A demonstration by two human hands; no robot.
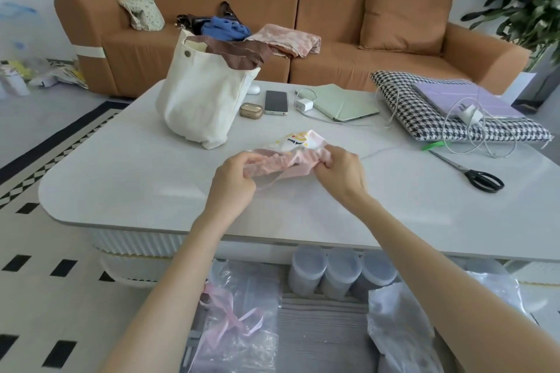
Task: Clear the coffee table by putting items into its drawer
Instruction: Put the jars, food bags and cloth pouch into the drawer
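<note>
A small pink drawstring pouch (292, 150) with a white printed panel lies near the middle of the white coffee table (136, 179). My left hand (235, 174) grips its gathered opening on the left, and my right hand (339, 168) grips the same opening on the right. A thin cord hangs from the pouch between my hands. Below the table's front edge the drawer (321, 327) stands pulled out. It holds clear plastic bags (239, 312), one with a pink ribbon, and three lidded jars (342, 271).
On the table stand a white canvas tote (203, 100), an earbud case (251, 110), a phone (276, 102), a charger (304, 105), a green tablet (342, 101), a houndstooth sleeve (424, 118) with a purple tablet and cable, and scissors (472, 174). A brown sofa (348, 63) is behind.
</note>
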